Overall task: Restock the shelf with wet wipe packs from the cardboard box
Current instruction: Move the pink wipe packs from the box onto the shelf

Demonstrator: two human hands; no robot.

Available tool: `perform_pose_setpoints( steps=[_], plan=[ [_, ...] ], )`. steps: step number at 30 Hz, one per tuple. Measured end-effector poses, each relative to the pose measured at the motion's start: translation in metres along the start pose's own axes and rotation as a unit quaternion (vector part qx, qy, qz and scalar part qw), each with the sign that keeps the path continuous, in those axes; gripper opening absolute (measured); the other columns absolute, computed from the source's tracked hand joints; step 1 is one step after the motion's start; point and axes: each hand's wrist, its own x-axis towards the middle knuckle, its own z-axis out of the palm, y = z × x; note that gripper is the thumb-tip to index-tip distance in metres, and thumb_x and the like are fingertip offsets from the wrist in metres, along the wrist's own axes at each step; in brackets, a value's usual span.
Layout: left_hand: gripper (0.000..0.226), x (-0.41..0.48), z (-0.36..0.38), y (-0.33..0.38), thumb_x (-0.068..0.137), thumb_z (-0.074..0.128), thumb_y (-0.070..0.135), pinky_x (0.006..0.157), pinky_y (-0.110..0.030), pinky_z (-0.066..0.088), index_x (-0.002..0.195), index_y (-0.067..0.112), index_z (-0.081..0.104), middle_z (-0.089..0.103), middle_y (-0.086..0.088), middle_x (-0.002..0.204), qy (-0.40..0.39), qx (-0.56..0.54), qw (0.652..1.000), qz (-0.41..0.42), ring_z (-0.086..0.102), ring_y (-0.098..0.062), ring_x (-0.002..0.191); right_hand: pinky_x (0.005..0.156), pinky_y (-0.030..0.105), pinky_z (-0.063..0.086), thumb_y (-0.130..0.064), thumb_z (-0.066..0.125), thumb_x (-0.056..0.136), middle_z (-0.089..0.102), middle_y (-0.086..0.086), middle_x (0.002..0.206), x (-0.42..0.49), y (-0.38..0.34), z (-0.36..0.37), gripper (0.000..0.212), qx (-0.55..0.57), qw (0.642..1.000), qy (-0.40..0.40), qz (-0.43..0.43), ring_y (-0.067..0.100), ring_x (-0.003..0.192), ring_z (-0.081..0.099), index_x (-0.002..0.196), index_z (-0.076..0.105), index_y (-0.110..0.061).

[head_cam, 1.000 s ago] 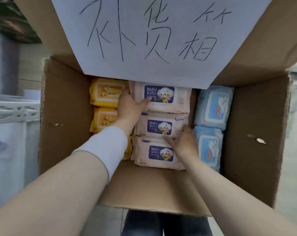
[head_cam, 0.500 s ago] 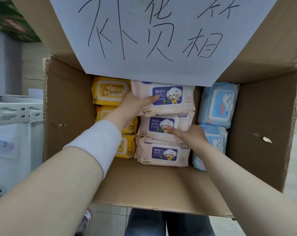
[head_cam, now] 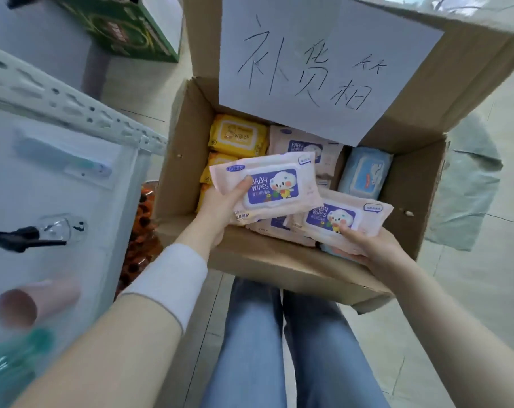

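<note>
An open cardboard box point(head_cam: 179, 184) stands on the floor in front of me, a handwritten paper sheet point(head_cam: 317, 63) taped to its raised flap. My left hand point(head_cam: 220, 207) grips a pink baby wipes pack point(head_cam: 279, 187) lifted above the box. My right hand point(head_cam: 364, 245) holds a second pink pack point(head_cam: 338, 222) over the box's near right corner. Inside remain yellow wipes packs point(head_cam: 238, 136), more pink packs point(head_cam: 302, 145) and a blue pack point(head_cam: 364, 175).
A white metal shelf point(head_cam: 73, 113) stands at the left, with a clear spray bottle point(head_cam: 43, 231), a pink cup point(head_cam: 34, 298) and a green item point(head_cam: 11, 363) on it. A green carton point(head_cam: 126, 28) sits at the back left. A pale green cloth point(head_cam: 467, 184) lies right of the box.
Both hands have lifted a pink pack each out of the box. The view has swung left, bringing the shelf into sight.
</note>
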Motion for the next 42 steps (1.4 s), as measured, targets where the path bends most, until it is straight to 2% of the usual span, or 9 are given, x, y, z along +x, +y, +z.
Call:
perform_pose_setpoints(
  steps=[3, 6, 9, 14, 20, 25, 31, 35, 42],
  plan=[
    [0.023, -0.065, -0.022, 0.008, 0.088, 0.061, 0.021, 0.075, -0.041, 0.059, 0.111, 0.016, 0.060, 0.069, -0.008, 0.105, 0.005, -0.061, 0.997, 0.041, 0.070, -0.018, 0.086, 0.091, 0.040, 0.053, -0.050, 0.091, 0.029, 0.071, 0.003, 0.111, -0.045, 0.000, 0.001, 0.095, -0.051, 0.998, -0.029, -0.029, 0.021, 0.101, 0.069, 0.114, 0.064, -0.017],
    [0.023, -0.135, -0.050, 0.007, 0.083, 0.066, 0.022, 0.094, -0.047, 0.050, 0.106, 0.020, 0.062, 0.070, -0.007, 0.110, 0.025, -0.118, 0.987, 0.110, 0.066, -0.026, 0.104, 0.077, 0.034, 0.059, -0.035, 0.085, 0.057, 0.070, 0.005, 0.110, -0.094, -0.004, 0.012, 0.064, -0.090, 0.991, -0.083, -0.049, 0.021, 0.098, 0.069, 0.113, 0.062, -0.015],
    [0.013, -0.217, -0.072, 0.005, 0.085, 0.065, 0.023, 0.090, -0.048, 0.053, 0.097, 0.021, 0.064, 0.074, 0.000, 0.094, 0.091, -0.163, 0.966, 0.177, 0.069, -0.023, 0.093, 0.071, 0.030, 0.060, -0.020, 0.071, 0.077, 0.070, 0.003, 0.104, -0.148, -0.005, 0.021, 0.026, -0.123, 0.981, -0.118, -0.088, 0.020, 0.094, 0.068, 0.101, 0.062, -0.020],
    [0.003, -0.350, -0.117, 0.001, 0.089, 0.058, 0.022, 0.071, -0.033, 0.059, 0.091, 0.022, 0.057, 0.074, 0.012, 0.070, 0.183, -0.211, 0.922, 0.268, 0.071, -0.005, 0.068, 0.065, 0.030, 0.061, -0.022, 0.069, 0.077, 0.071, -0.002, 0.095, -0.249, -0.007, 0.053, 0.019, -0.183, 0.952, -0.191, -0.154, 0.017, 0.083, 0.072, 0.094, 0.062, -0.025],
    [0.026, -0.496, -0.214, -0.026, 0.075, 0.072, 0.024, 0.080, -0.035, 0.058, 0.098, 0.015, 0.064, 0.075, 0.001, 0.089, 0.259, -0.251, 0.854, 0.376, 0.071, -0.017, 0.085, 0.067, 0.034, 0.060, -0.057, 0.086, 0.028, 0.073, 0.000, 0.101, -0.358, 0.008, 0.135, 0.095, -0.263, 0.883, -0.307, -0.240, 0.020, 0.088, 0.072, 0.112, 0.061, -0.019],
    [0.044, -0.610, -0.306, -0.085, 0.052, 0.081, 0.043, 0.069, -0.024, 0.057, 0.088, 0.019, 0.073, 0.076, 0.003, 0.087, 0.326, -0.258, 0.789, 0.452, 0.072, -0.011, 0.082, 0.062, 0.029, 0.060, -0.053, 0.087, 0.033, 0.074, 0.002, 0.099, -0.446, 0.059, 0.226, 0.085, -0.285, 0.821, -0.417, -0.268, 0.018, 0.086, 0.073, 0.106, 0.060, -0.019],
    [0.013, -0.706, -0.428, -0.183, 0.077, 0.061, 0.021, 0.068, -0.024, 0.058, 0.088, 0.019, 0.067, 0.076, 0.006, 0.081, 0.425, -0.274, 0.726, 0.467, 0.071, -0.007, 0.075, 0.067, 0.033, 0.058, -0.054, 0.090, 0.018, 0.075, 0.004, 0.097, -0.528, 0.153, 0.344, 0.099, -0.312, 0.764, -0.489, -0.283, 0.022, 0.084, 0.072, 0.105, 0.061, -0.017],
    [0.012, -0.736, -0.508, -0.235, 0.077, 0.068, 0.026, 0.068, -0.032, 0.058, 0.088, 0.020, 0.069, 0.076, 0.005, 0.082, 0.478, -0.279, 0.710, 0.436, 0.071, -0.011, 0.075, 0.066, 0.031, 0.060, -0.038, 0.085, 0.041, 0.073, 0.007, 0.098, -0.569, 0.200, 0.422, 0.070, -0.324, 0.735, -0.530, -0.270, 0.020, 0.082, 0.072, 0.102, 0.061, -0.012],
    [0.013, -0.744, -0.634, -0.255, 0.092, 0.055, 0.017, 0.075, -0.030, 0.058, 0.103, 0.021, 0.062, 0.075, 0.011, 0.083, 0.516, -0.271, 0.695, 0.421, 0.071, -0.006, 0.078, 0.061, 0.026, 0.058, -0.051, 0.091, 0.017, 0.076, -0.004, 0.087, -0.613, 0.244, 0.571, 0.094, -0.344, 0.676, -0.569, -0.318, 0.012, 0.080, 0.073, 0.100, 0.061, -0.017]
  ],
)
